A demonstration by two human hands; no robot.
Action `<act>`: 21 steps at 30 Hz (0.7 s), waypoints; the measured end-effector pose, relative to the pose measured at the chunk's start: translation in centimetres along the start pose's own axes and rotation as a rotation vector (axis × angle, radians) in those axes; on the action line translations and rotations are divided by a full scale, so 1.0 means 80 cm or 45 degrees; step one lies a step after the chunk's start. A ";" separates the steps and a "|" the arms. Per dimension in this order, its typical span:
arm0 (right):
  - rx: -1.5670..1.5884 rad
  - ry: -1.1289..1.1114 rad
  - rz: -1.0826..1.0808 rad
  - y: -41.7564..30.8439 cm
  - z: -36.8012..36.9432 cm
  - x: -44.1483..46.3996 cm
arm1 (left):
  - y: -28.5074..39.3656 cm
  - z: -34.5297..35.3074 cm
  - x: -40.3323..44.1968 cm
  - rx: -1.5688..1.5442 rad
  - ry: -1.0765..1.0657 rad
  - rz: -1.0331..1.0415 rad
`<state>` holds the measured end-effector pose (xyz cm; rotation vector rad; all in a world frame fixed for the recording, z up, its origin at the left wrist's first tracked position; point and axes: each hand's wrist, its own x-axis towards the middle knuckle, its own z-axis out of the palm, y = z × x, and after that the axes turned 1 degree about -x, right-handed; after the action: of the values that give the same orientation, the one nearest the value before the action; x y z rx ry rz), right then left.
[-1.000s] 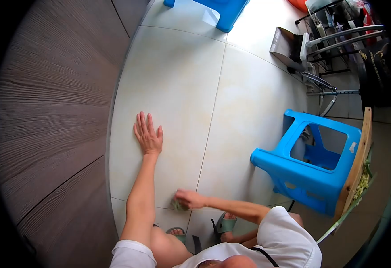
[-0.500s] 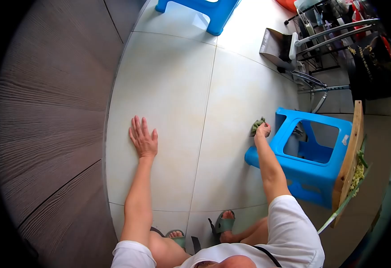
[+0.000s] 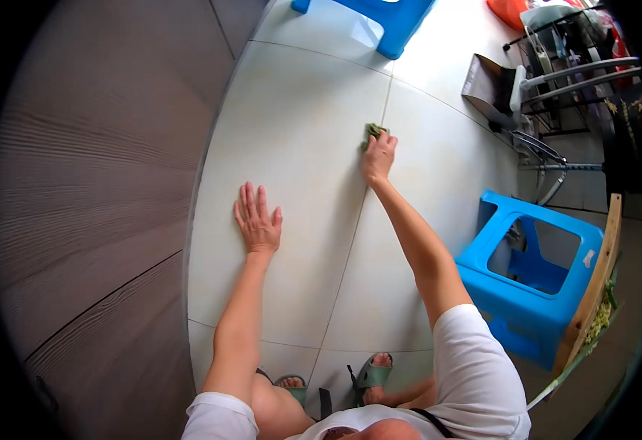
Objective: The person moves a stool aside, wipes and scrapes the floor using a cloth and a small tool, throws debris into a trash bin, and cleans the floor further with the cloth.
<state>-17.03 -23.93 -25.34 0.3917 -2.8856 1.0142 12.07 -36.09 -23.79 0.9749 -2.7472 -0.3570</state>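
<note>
Green cloth (image 3: 372, 130) on tiled floor (image 3: 299, 139), 1 o'clock from view centre. Right hand (image 3: 379, 157) pinches it in curled fingers. Left hand (image 3: 259, 224): palm down, spread on floor, 9 o'clock. Blue stool (image 3: 519, 308) near 4 o'clock; dustpan (image 3: 486, 89) at 2 o'clock.

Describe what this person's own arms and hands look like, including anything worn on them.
Short, loose white fabric sleeves cover the upper arms, leaving the forearms bare. The left hand and right hand are ungloved; no watch or bracelet shows.
</note>
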 end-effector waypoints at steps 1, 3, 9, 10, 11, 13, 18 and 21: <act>0.010 -0.019 -0.048 -0.022 0.016 -0.001 | 0.001 -0.001 0.001 -0.007 -0.004 0.000; 0.080 -0.130 -0.130 -0.066 0.046 -0.003 | 0.001 -0.001 0.001 -0.021 -0.014 -0.010; 0.195 -0.553 -0.734 -0.137 0.082 -0.055 | 0.001 -0.004 0.002 -0.049 -0.035 -0.032; 0.167 -0.597 -0.862 -0.137 0.082 -0.066 | 0.002 -0.004 0.002 -0.052 -0.035 -0.029; 0.101 -0.636 -0.965 -0.140 0.071 -0.075 | 0.003 -0.008 0.002 -0.086 -0.049 -0.030; 0.090 -0.758 -1.063 -0.137 0.055 -0.086 | 0.003 -0.010 0.001 -0.106 -0.054 -0.029; 0.068 -0.849 -1.212 -0.121 0.025 -0.122 | -0.001 -0.007 -0.001 -0.117 -0.024 -0.028; 0.072 -0.871 -1.239 -0.106 0.008 -0.155 | -0.006 0.003 -0.003 -0.269 0.109 -0.022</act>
<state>-2.85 -28.00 -22.41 2.1977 -2.4596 0.8339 12.52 -36.27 -24.17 0.9363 -2.5628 -0.5805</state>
